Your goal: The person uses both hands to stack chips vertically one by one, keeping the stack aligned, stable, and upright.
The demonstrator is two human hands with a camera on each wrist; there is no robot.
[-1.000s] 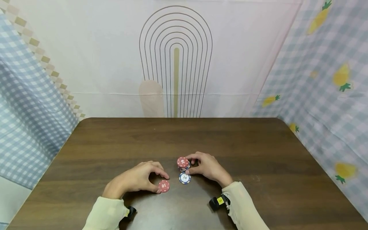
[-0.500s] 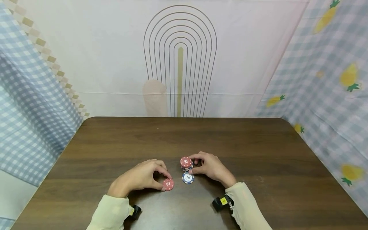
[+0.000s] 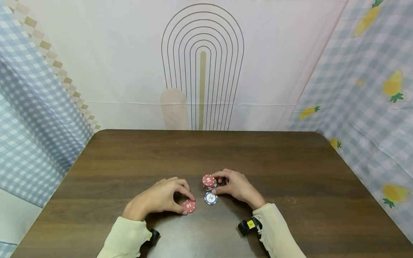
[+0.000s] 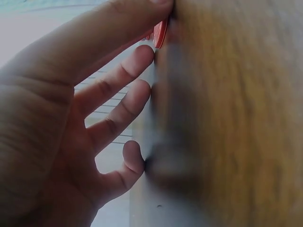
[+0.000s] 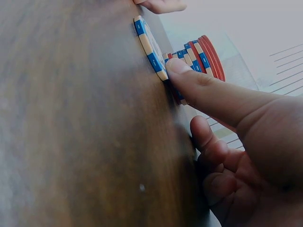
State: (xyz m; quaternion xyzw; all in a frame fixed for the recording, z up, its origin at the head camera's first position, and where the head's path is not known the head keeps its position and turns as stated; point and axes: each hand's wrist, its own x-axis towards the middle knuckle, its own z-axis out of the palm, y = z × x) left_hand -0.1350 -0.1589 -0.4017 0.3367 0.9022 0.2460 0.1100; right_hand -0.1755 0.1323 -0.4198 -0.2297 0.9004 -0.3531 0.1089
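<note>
My left hand (image 3: 161, 196) is low over the table, its thumb and index finger pinching opposite edges of a red poker chip (image 3: 189, 206) marked 10. Edge-on in the left wrist view, the red chip (image 4: 161, 34) is partly hidden by the thumb. To its right lies a blue-and-white poker chip (image 3: 210, 198) marked 10. Just behind that is a stack of poker chips (image 3: 209, 181), red on top with blue-and-white below. My right hand (image 3: 235, 185) has its index finger at the stack's right side and its thumb at the stack's front, touching the blue chip's edge (image 5: 150, 49).
The chips rest on a dark wooden table (image 3: 206, 150). Behind it hangs a white cloth (image 3: 129, 64) with an arch pattern, and checked cloths (image 3: 364, 118) hang at both sides. A black wrist camera (image 3: 246, 228) sits under the right sleeve.
The head view has shifted slightly. My left hand has brought the red chip a little closer to the blue one. My right hand, the stack and the blue chip stay in place.
</note>
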